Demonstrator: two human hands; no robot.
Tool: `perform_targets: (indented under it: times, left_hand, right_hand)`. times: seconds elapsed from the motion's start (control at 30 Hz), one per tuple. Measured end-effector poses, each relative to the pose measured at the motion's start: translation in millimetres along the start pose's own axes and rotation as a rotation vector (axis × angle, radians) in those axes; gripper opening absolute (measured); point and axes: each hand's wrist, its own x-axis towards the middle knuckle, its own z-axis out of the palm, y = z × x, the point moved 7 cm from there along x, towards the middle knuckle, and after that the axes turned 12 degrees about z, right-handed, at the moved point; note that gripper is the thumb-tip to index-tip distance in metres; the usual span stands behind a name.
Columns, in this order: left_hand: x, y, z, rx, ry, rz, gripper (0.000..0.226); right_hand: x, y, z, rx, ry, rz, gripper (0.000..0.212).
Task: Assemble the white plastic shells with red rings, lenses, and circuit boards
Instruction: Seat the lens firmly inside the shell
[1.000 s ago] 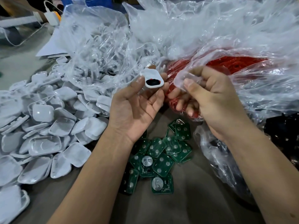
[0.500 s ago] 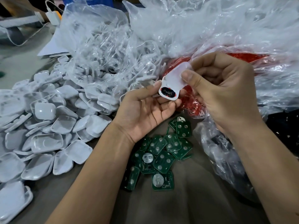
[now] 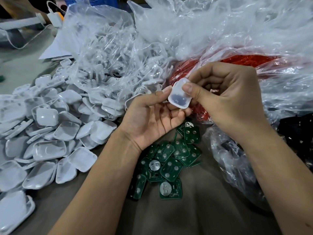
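White shell (image 3: 179,95) held mid-air above circuit boards (image 3: 171,164) on table. Right hand (image 3: 227,99) pinches it, thumb on top; left hand (image 3: 152,119) open, fingertips steadying edge. Tip: grip rim only, w/ cavity facing up for board.

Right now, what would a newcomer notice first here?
Both hands at centre: the right hand pinches a white shell, with the left hand touching it from below. A heap of shells fills the left, green boards lie below the hands, and red rings show through a bag behind.
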Motion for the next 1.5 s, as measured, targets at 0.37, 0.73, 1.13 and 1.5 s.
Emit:
perform_targets:
  times: [0.37,0.73,1.13,1.5]
  left_hand:
    - [0.8,-0.8,-2.1,0.002,0.01,-0.001,0.032]
    - [1.3,-0.7,0.3,-0.029,-0.038,0.005,0.027]
    - [4.2,2.3,-1.8,-0.106,-0.008,0.045,0.036]
    - [5.1,2.4,-5.3,-0.084,0.022,0.047,0.043]
  right_hand:
    - [-2.6,-2.4,2.2,-0.102,0.018,-0.033,0.008]
    - [-1.0,0.5,-6.9,-0.072,0.134,-0.038,0.017]
    - [-7.7,-8.5,7.1,-0.445,0.114,-0.178,0.018]
    - [-9.6,-9.5,11.2,-0.462,0.077,-0.206,0.024]
